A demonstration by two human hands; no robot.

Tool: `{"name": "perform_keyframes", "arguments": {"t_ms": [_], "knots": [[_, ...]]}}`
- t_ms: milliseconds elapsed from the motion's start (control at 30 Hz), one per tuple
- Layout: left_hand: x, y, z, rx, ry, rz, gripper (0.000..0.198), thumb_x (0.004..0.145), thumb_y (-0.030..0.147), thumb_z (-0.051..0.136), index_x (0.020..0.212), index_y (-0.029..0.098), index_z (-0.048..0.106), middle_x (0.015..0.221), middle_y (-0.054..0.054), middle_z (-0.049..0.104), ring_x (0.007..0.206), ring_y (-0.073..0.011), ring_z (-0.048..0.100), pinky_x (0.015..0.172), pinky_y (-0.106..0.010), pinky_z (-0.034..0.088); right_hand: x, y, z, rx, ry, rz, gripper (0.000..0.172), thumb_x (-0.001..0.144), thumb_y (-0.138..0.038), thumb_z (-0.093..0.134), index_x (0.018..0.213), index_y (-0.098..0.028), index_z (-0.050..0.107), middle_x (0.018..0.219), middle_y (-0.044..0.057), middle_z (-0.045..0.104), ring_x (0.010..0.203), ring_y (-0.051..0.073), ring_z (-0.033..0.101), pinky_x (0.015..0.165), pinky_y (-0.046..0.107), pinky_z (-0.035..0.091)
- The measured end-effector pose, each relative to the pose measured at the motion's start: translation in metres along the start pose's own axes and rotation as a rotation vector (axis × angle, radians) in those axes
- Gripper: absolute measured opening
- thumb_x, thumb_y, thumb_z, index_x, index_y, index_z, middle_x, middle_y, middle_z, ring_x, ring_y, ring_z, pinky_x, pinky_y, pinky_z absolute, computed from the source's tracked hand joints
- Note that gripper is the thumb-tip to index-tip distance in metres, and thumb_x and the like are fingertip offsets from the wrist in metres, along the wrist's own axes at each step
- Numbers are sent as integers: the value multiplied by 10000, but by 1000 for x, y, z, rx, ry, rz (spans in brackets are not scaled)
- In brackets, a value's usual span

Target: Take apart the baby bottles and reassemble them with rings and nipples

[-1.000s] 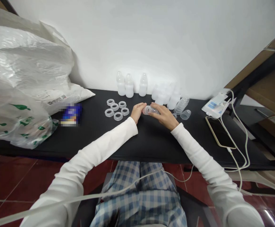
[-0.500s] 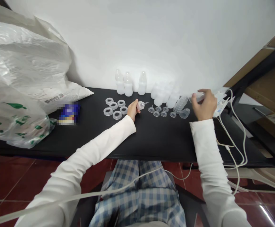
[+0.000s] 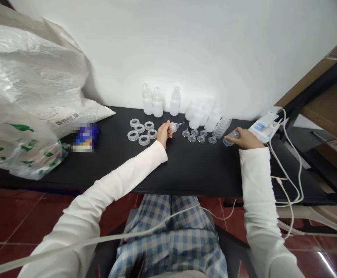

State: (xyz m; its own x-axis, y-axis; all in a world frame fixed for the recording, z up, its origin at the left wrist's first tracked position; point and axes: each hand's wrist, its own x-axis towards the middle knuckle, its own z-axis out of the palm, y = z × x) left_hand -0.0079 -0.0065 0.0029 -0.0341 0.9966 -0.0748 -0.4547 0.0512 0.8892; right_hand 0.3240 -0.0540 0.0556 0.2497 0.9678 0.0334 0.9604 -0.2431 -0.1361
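Note:
My left hand (image 3: 164,133) is shut on a small clear silicone piece with a thin spout (image 3: 173,127), just right of several clear plastic rings (image 3: 133,135). My right hand (image 3: 245,139) reaches over the table at the right. Its fingertips hold a clear plastic piece (image 3: 233,134) down against a clear cup (image 3: 227,142), and the cup is partly hidden. Between my hands lie several small clear teats (image 3: 192,138), and a stack of clear cups (image 3: 222,128) stands near my right hand.
Frosted plastic bottles (image 3: 147,101) line the wall along the back of the black table (image 3: 194,170). Plastic bags (image 3: 20,143) and a pixelated blue packet (image 3: 85,137) are at the left. A white box (image 3: 263,128) and white cables (image 3: 290,162) are at the right.
My right hand has come down from the air by the white box to the table, beside the stack of cups. My left hand has barely moved.

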Motion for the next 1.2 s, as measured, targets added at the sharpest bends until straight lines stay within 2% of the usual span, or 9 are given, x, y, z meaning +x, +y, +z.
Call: {"name": "perform_keyframes", "arguments": {"t_ms": [167, 267, 333, 467, 600, 733, 867, 1000, 1200], "knots": [[0, -4, -2, 58, -45, 58, 334, 916, 376, 631, 696, 184, 470, 589, 53, 480, 504, -49, 442, 459, -152, 324, 0, -6, -7, 84, 472, 2, 662, 800, -776, 529, 1080, -176, 546, 992, 142, 629, 1002, 343, 608, 877, 512, 470], [0, -6, -3, 114, -84, 115, 336, 891, 414, 649, 714, 186, 476, 684, 38, 525, 563, -54, 479, 471, -155, 332, -5, -26, -7, 230, 792, -25, 532, 934, -664, 392, 1100, -172, 508, 905, 106, 607, 864, 273, 607, 860, 480, 485], [0, -8, -4, 177, -132, 162, 333, 886, 446, 651, 736, 189, 501, 727, 28, 535, 610, -66, 502, 490, -162, 350, -12, -49, 1, 294, 930, -148, 450, 995, -558, 293, 1072, -173, 513, 873, 106, 595, 790, 242, 589, 799, 434, 501], [-2, -10, -6, 373, -213, 349, 361, 909, 536, 611, 788, 198, 573, 835, -8, 580, 773, -111, 579, 626, -203, 465, -26, -109, 31, 155, 760, -620, 444, 981, -487, 426, 1232, -143, 548, 1013, 162, 651, 967, 284, 618, 862, 439, 500], [-2, -10, -6, 505, -259, 643, 488, 912, 676, 525, 865, 200, 621, 1099, -80, 628, 1102, -195, 617, 892, -307, 539, -30, -149, 53, 60, 610, -768, 341, 1016, -347, 421, 1254, -167, 585, 1157, 171, 668, 1044, 292, 619, 872, 424, 461], [-3, -7, -7, 533, -332, 693, 537, 930, 707, 451, 897, 192, 598, 1270, -124, 632, 1179, -207, 634, 988, -347, 532, -28, -157, 59, 83, 637, -809, 327, 1031, -345, 417, 1223, -146, 590, 1110, 158, 701, 1012, 277, 628, 854, 399, 432], [-7, -4, -7, 501, -379, 663, 495, 937, 679, 473, 861, 194, 543, 1249, -127, 688, 1153, -216, 676, 997, -375, 543, -26, -156, 62, 131, 663, -831, 282, 1034, -329, 429, 1205, -157, 573, 1028, 121, 716, 942, 248, 632, 816, 374, 401], [-7, -6, -9, 516, -329, 594, 466, 937, 680, 474, 896, 216, 486, 904, -49, 731, 861, -168, 720, 829, -328, 578, -24, -154, 65, 159, 653, -877, 167, 1019, -309, 474, 1065, -199, 591, 913, 64, 695, 853, 210, 611, 784, 349, 363], [-12, -7, -6, 561, -358, 503, 434, 976, 636, 426, 1080, 229, 534, 717, 37, 638, 512, -89, 530, 593, -249, 485, -24, -154, 70, 164, 696, -924, 165, 995, -223, 484, 857, -214, 574, 757, 9, 600, 751, 171, 542, 752, 329, 334]]}}
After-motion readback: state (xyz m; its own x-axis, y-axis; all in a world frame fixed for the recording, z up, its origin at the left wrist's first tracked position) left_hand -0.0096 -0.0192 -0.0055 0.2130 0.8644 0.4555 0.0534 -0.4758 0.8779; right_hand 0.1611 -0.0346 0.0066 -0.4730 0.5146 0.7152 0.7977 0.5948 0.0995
